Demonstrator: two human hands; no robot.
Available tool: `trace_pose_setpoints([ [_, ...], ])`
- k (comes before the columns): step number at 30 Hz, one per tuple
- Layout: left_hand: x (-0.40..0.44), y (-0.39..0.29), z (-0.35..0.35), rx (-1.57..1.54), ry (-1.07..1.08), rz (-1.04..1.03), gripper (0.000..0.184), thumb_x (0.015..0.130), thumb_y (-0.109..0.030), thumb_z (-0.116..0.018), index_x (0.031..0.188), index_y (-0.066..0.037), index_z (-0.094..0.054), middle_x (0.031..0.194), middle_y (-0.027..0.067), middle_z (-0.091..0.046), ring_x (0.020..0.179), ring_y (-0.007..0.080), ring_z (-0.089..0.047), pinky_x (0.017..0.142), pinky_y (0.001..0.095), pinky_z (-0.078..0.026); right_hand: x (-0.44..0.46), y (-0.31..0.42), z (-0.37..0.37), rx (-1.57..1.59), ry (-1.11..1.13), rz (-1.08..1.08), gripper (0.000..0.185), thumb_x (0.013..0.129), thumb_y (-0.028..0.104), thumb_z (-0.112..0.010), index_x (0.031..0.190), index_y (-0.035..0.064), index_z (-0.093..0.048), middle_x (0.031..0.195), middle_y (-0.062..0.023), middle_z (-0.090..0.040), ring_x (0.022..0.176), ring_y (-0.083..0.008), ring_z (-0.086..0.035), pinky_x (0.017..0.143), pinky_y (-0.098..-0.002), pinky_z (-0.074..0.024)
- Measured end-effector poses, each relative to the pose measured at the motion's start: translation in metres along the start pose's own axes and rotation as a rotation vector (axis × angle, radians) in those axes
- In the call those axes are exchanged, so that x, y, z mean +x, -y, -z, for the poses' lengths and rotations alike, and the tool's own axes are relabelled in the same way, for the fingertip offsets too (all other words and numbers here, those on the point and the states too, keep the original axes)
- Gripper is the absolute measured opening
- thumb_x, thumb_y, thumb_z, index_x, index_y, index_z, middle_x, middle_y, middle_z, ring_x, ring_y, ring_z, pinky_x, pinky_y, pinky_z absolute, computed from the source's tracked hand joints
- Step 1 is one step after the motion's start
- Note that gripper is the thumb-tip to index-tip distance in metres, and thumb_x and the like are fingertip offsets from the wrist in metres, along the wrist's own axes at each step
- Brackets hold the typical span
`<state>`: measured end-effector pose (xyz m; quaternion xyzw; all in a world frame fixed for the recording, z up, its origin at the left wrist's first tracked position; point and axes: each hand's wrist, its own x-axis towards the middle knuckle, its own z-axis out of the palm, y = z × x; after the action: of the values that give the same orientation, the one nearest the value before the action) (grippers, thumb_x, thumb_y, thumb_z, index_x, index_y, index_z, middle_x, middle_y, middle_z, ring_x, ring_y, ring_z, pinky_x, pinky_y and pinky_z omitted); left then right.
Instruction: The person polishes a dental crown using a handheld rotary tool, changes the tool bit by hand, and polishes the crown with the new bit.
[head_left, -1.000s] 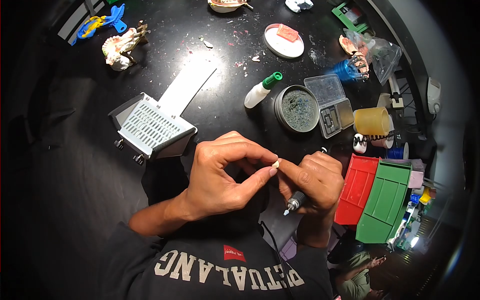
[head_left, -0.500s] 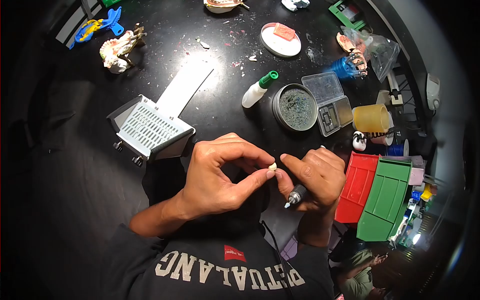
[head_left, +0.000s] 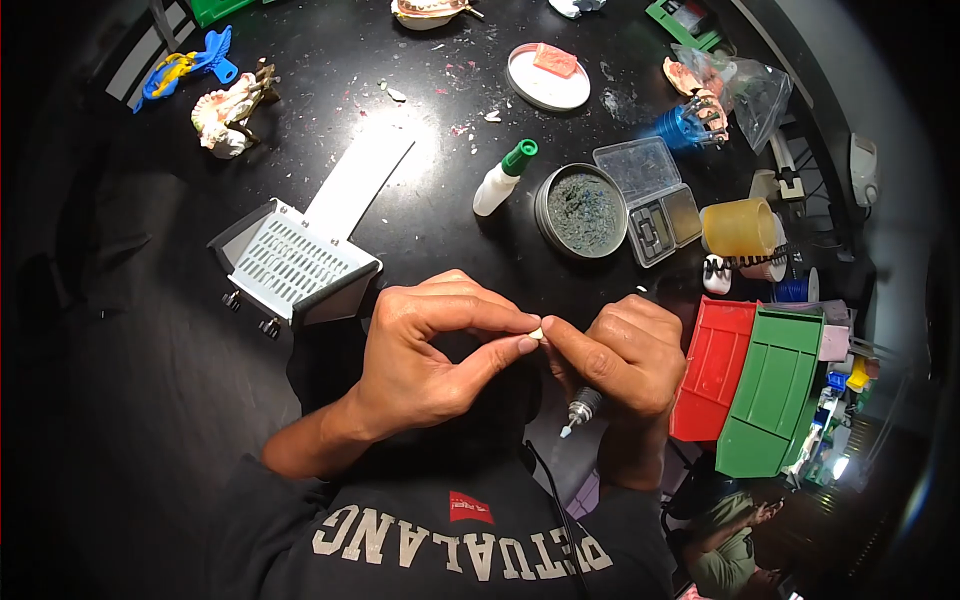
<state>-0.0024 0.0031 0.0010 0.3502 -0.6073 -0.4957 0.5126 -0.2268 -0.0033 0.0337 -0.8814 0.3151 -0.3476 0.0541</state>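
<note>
Between the thumb and index fingertip of my left hand (head_left: 440, 350) is a small off-white piece (head_left: 537, 333), tooth-like in colour. My right hand (head_left: 625, 360) is wrapped round a dark rotary handpiece (head_left: 584, 404), whose pale tip (head_left: 566, 431) points down and to the left. The right index fingertip touches the small piece or rests right beside it. Beyond the hands stand a white bottle with a green cap (head_left: 497, 188) and a round tin of dark grit (head_left: 583, 212).
A slotted metal box (head_left: 295, 265) stands at left. Right of the tin are a small scale (head_left: 665, 226), a yellow cup (head_left: 738, 228), a red tray (head_left: 713, 365) and a green tray (head_left: 770, 390). Dental models (head_left: 228, 112) lie farther back. Another person (head_left: 722, 545) is at lower right.
The right index finger lifted off the small piece half a second ago and is back against it. Both hands sit slightly farther left, and the view has shifted a little.
</note>
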Motion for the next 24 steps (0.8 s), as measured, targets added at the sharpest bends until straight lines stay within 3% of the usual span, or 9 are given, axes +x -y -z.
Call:
trace_pose_setpoints([
  [8, -0.003, 0.003, -0.007, 0.078, -0.068, -0.101, 0.024, 0.075, 0.009, -0.087, 0.096, 0.000, -0.082, 0.091, 0.0095, -0.080, 0.081, 0.0209, -0.072, 0.075, 0.0317, -0.054, 0.000, 0.000, -0.002, -0.005, -0.014, 0.010, 0.027, 0.077, 0.012, -0.084, 0.102, 0.0043, -0.081, 0.059, 0.0029, -0.048, 0.049, -0.0108, -0.052, 0.047, -0.0288, -0.0328],
  [14, -0.009, 0.022, -0.015, 0.153, -0.189, -0.345, 0.029, 0.072, 0.009, -0.087, 0.097, -0.005, -0.082, 0.094, 0.0061, -0.081, 0.081, 0.0207, -0.074, 0.074, 0.0309, -0.055, 0.003, -0.001, 0.000, -0.081, 0.004, -0.024, 0.040, 0.074, 0.037, -0.088, 0.096, 0.0043, -0.079, 0.061, 0.0004, -0.048, 0.049, -0.0157, -0.051, 0.048, -0.0326, -0.0332],
  [15, -0.010, 0.024, -0.014, 0.173, -0.186, -0.395, 0.032, 0.071, 0.010, -0.088, 0.099, -0.004, -0.081, 0.093, 0.0075, -0.081, 0.080, 0.0217, -0.075, 0.073, 0.0320, -0.058, 0.004, 0.002, 0.000, -0.149, 0.025, -0.068, 0.052, 0.075, 0.056, -0.087, 0.080, 0.0066, -0.072, 0.061, -0.0005, -0.046, 0.049, -0.0182, -0.049, 0.049, -0.0345, -0.0329],
  [18, -0.013, 0.030, -0.018, 0.143, -0.230, -0.454, 0.032, 0.071, 0.011, -0.088, 0.099, -0.003, -0.079, 0.093, 0.0096, -0.080, 0.080, 0.0233, -0.076, 0.072, 0.0321, -0.061, 0.012, 0.007, 0.003, -0.215, 0.067, -0.132, 0.064, 0.080, 0.069, -0.080, 0.069, 0.0095, -0.061, 0.059, -0.0003, -0.041, 0.048, -0.0187, -0.046, 0.049, -0.0351, -0.0316],
  [19, -0.014, 0.031, -0.018, 0.123, -0.217, -0.465, 0.033, 0.071, 0.012, -0.088, 0.099, -0.002, -0.077, 0.091, 0.0107, -0.080, 0.082, 0.0247, -0.078, 0.073, 0.0327, -0.063, 0.009, 0.003, -0.004, -0.254, 0.014, -0.119, 0.075, 0.079, 0.080, -0.075, 0.062, 0.0119, -0.050, 0.058, 0.0001, -0.039, 0.047, -0.0187, -0.044, 0.048, -0.0352, -0.0309],
  [24, -0.016, 0.034, -0.017, 0.200, -0.223, -0.518, 0.034, 0.072, 0.011, -0.088, 0.101, -0.001, -0.076, 0.093, 0.0107, -0.078, 0.085, 0.0259, -0.078, 0.075, 0.0337, -0.063, 0.011, 0.004, -0.005, -0.293, 0.031, -0.179, 0.085, 0.067, 0.085, -0.079, 0.058, 0.0101, -0.042, 0.054, -0.0018, -0.032, 0.043, -0.0204, -0.037, 0.045, -0.0363, -0.0262],
])
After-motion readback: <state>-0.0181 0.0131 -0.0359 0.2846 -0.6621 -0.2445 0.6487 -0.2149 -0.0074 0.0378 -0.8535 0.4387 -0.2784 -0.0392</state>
